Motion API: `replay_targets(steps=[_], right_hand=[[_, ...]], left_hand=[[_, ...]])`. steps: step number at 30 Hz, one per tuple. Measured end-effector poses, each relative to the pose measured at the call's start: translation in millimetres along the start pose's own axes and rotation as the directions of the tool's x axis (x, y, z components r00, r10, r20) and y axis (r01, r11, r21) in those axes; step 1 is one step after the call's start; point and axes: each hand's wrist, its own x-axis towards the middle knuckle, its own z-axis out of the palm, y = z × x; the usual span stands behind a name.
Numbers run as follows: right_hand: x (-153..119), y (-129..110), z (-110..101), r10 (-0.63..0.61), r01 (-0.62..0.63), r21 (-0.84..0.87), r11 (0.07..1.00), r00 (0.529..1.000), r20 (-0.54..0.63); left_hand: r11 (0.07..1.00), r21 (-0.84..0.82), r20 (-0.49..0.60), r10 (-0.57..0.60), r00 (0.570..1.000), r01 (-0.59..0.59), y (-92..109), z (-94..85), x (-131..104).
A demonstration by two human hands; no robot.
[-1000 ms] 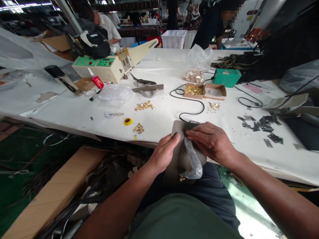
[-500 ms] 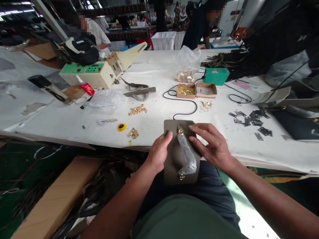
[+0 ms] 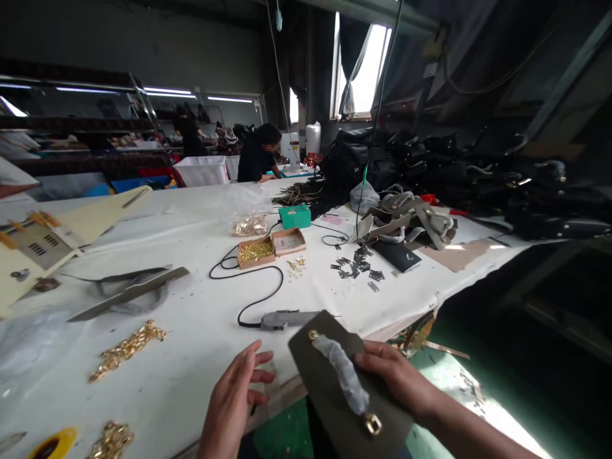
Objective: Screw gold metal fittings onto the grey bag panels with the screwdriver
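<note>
My right hand (image 3: 396, 376) grips the right edge of an olive-grey bag panel (image 3: 320, 382), thumb on top. Along the panel runs a bag handle (image 3: 342, 370) wrapped in clear plastic, with a gold fitting (image 3: 373, 423) at its near end and another at the far end. The panel is tilted over the table's front edge. To its left, my left hand (image 3: 234, 392) is raised with fingers apart, holding nothing. Just beyond the panel lies a grey corded electric screwdriver (image 3: 287, 319), its tip partly behind the panel.
Small cardboard boxes hold gold screws (image 3: 257, 250). Dark metal plates (image 3: 356, 262) are scattered to the right. Gold fittings (image 3: 129, 349) lie in piles at left, near another bag panel (image 3: 138, 290). A cream machine (image 3: 38, 248) stands far left; a co-worker (image 3: 258, 153) is across the table.
My view has swung to the right. My left hand has let go of the panel and moved off to the left, while my right hand has taken hold of its edge and tilted it.
</note>
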Motion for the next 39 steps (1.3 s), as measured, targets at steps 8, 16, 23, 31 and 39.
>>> replay_targets(steps=[8,16,23,31,39], right_hand=[[26.0,-166.1,-134.4,-0.610,0.490,-0.366,0.791,0.681,-0.406],[110.1,-78.4,-78.7,-0.621,0.393,-0.519,0.759,0.678,-0.394],[121.5,37.6,18.9,-0.575,0.325,-0.721,0.612,0.809,-0.123],[115.0,31.6,23.3,-0.735,0.393,-0.867,0.306,0.676,0.047],[110.8,59.2,17.7,-0.734,0.443,-0.854,0.273,0.670,0.113]], left_hand=[[0.989,0.070,-0.059,0.137,0.989,-0.133,-17.1,-19.9,21.7],[0.993,0.012,-0.012,0.117,0.993,-0.117,-33.6,-19.2,18.5],[0.996,-0.002,-0.003,0.084,0.996,-0.084,-38.2,-17.9,22.7],[0.996,0.057,-0.008,0.066,0.998,-0.066,-38.5,-17.2,27.8],[0.996,0.083,-0.023,0.030,0.999,-0.028,-34.7,-15.6,28.6]])
